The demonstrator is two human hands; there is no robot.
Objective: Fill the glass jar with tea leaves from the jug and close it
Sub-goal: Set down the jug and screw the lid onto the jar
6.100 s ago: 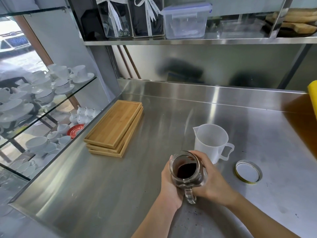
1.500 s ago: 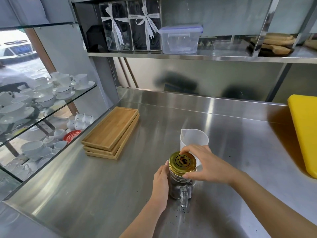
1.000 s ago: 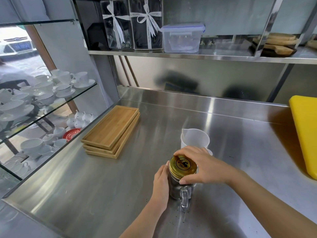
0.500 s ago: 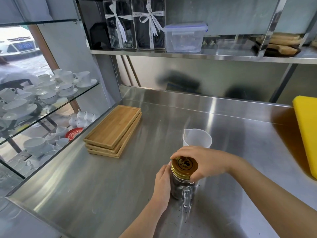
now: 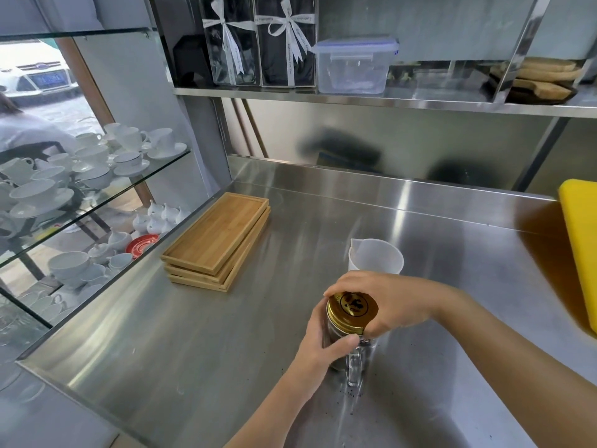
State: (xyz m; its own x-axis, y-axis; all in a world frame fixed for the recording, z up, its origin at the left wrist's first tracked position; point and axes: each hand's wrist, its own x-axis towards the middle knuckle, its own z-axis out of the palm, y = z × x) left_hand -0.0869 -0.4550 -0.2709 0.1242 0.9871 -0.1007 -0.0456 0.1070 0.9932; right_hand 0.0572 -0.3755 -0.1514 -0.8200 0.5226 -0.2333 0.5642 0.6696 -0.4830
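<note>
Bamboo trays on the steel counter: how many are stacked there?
3 bamboo trays, one stack at the counter's left side, directly on each other; none seems hidden.

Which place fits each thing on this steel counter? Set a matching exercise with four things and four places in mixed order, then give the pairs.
Things
1. gold lid
2. white jug
3. bamboo trays
4. yellow board

Places
A. stacked at the counter's left side
B. at the right edge of the view
C. on top of the glass jar, under the right hand
D. standing just behind the hands

Pairs: 1-C, 2-D, 3-A, 4-B
</note>
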